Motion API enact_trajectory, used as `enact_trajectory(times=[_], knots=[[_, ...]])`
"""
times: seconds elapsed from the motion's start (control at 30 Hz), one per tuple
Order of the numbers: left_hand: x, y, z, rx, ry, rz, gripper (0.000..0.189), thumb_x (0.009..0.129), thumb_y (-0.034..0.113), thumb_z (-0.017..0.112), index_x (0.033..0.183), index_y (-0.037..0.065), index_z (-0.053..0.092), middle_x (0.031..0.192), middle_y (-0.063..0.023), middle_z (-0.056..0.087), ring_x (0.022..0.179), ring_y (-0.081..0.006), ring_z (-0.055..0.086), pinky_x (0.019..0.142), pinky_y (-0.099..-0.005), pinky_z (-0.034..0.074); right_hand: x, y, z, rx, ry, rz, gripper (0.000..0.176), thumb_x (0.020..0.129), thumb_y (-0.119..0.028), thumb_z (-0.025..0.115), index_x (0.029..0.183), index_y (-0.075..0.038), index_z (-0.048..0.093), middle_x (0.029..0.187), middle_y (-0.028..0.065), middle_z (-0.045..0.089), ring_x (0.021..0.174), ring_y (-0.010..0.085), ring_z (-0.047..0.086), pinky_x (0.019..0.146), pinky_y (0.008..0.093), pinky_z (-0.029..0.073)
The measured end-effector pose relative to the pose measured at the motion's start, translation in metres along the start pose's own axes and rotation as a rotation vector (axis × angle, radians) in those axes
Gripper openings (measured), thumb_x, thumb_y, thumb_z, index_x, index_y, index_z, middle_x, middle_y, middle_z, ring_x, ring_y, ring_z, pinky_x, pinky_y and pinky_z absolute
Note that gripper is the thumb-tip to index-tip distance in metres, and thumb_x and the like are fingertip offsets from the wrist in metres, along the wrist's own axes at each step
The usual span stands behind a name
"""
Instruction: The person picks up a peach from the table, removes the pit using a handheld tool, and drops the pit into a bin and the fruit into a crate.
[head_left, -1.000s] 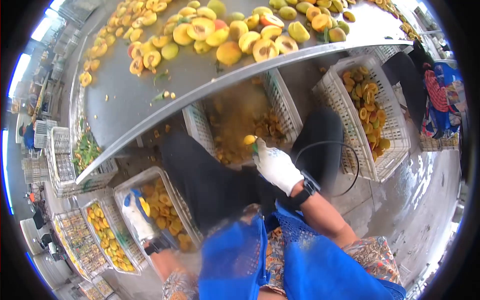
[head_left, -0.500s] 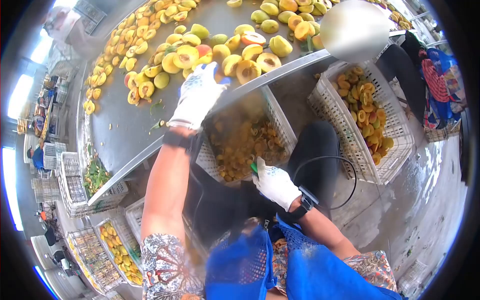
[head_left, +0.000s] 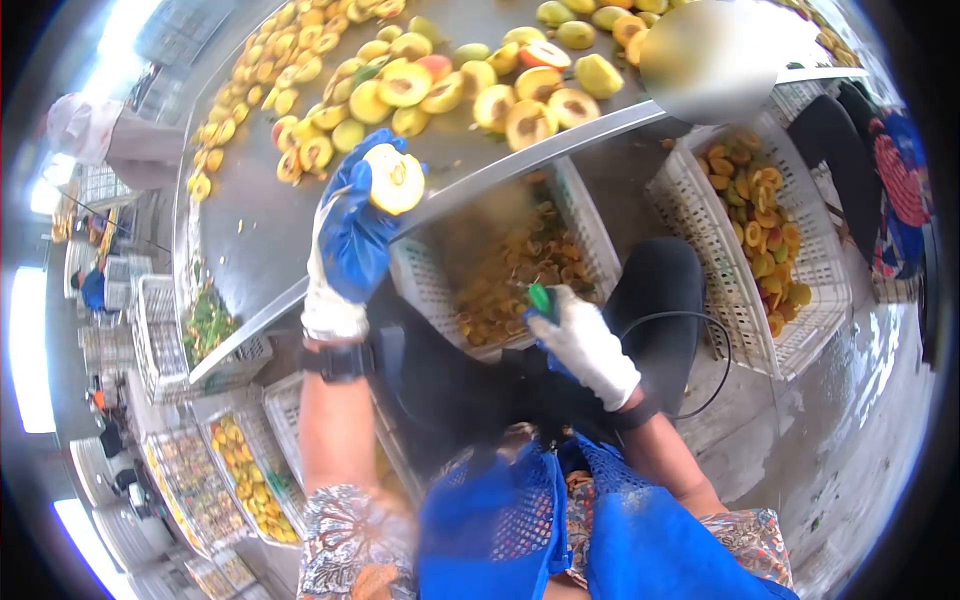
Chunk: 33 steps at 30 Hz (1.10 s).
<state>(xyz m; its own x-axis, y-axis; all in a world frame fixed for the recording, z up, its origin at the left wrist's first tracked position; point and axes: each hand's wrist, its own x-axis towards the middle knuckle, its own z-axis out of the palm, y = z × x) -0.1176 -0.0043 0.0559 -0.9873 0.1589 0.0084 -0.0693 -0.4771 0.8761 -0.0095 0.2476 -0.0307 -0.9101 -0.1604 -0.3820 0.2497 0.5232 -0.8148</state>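
My left hand, in a white glove with a blue palm, holds a halved yellow fruit with its cut face up, above the edge of the metal table. My right hand, gloved the same way, grips a green-handled tool over my lap; the tool's far end is hard to make out. Beyond my left hand, many halved fruits lie on the metal surface. Below the table edge, a white crate holds more cut fruit, between my hands and the table.
Another white crate of fruit stands at the right, near a seated person's dark-clothed leg. Leaves fill a crate at the table's left corner. Fruit crates stand at lower left. A person is at upper left.
My left hand has drawn back from the fruit pile and turned palm up, now with a halved fruit in it. My right hand has shifted slightly right and up with the green-handled tool.
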Motion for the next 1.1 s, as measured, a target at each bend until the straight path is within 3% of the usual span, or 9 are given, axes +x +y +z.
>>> enact_trajectory(times=[0.1,0.2,0.27,0.33,0.47,0.97,1.1], knots=[[-0.055,-0.019,0.004,-0.453,0.097,-0.028,0.058,0.102,0.036,0.047,0.144,-0.003,0.037,0.145,-0.021,0.044,0.137,-0.0366,0.041,0.112,-0.0522,0.038,0.008,-0.011,-0.005,0.202,-0.01,-0.047,0.035,0.092,-0.03,0.063,0.105,0.001,0.056,0.081,0.0236,0.065,0.075,0.0358,0.068,0.067,0.0425,0.051],[-0.084,-0.044,0.016,-0.706,0.203,-0.088,0.055,0.102,0.038,0.047,0.139,-0.003,0.045,0.142,-0.0206,0.049,0.135,-0.0358,0.044,0.11,-0.0507,0.041,-0.008,-0.045,-0.009,0.266,-0.052,-0.116,0.031,0.093,-0.028,0.063,0.105,0.0,0.056,0.076,0.0207,0.065,0.069,0.0329,0.068,0.061,0.0413,0.051],[-0.095,-0.054,0.019,-0.582,0.272,-0.055,0.055,0.102,0.04,0.046,0.137,-0.002,0.048,0.136,-0.0183,0.054,0.131,-0.0336,0.048,0.107,-0.0483,0.044,-0.027,-0.091,-0.015,0.232,-0.143,-0.069,0.029,0.092,-0.026,0.064,0.104,-0.001,0.056,0.074,0.0207,0.065,0.067,0.036,0.067,0.059,0.0426,0.05],[-0.1,-0.056,0.02,-0.564,0.268,-0.028,0.056,0.102,0.042,0.045,0.136,-0.002,0.048,0.133,-0.0171,0.056,0.128,-0.0326,0.051,0.106,-0.0471,0.045,-0.03,-0.084,0.008,0.088,-0.024,-0.373,0.027,0.091,-0.023,0.065,0.103,-0.002,0.054,0.073,0.0224,0.064,0.066,0.0406,0.065,0.057,0.0462,0.049],[-0.108,-0.057,0.024,-0.511,0.287,-0.002,0.055,0.102,0.045,0.043,0.135,0.001,0.051,0.13,-0.0134,0.059,0.122,-0.0307,0.056,0.103,-0.0473,0.046,-0.03,-0.079,0.034,-0.06,0.044,-0.58,0.03,0.088,-0.022,0.067,0.1,0.002,0.054,0.073,0.023,0.063,0.068,0.0419,0.064,0.06,0.0479,0.05],[-0.124,-0.078,0.013,-0.159,0.421,0.021,0.045,0.1,0.042,0.051,0.113,0.0,0.06,0.101,-0.0139,0.067,0.095,-0.0291,0.068,0.082,-0.0417,0.059,-0.039,-0.059,0.071,-0.098,-0.025,-0.576,0.028,0.091,-0.021,0.062,0.098,0.004,0.051,0.071,0.0232,0.061,0.067,0.0426,0.062,0.056,0.05,0.047],[-0.128,-0.089,-0.003,0.01,0.349,-0.029,0.044,0.099,0.042,0.053,0.107,0.0,0.062,0.094,-0.0134,0.068,0.087,-0.0278,0.069,0.074,-0.0396,0.06,-0.039,-0.054,0.064,-0.023,-0.219,-0.362,0.029,0.093,-0.024,0.06,0.097,0.004,0.054,0.07,0.0207,0.063,0.063,0.0374,0.064,0.057,0.0462,0.048]])
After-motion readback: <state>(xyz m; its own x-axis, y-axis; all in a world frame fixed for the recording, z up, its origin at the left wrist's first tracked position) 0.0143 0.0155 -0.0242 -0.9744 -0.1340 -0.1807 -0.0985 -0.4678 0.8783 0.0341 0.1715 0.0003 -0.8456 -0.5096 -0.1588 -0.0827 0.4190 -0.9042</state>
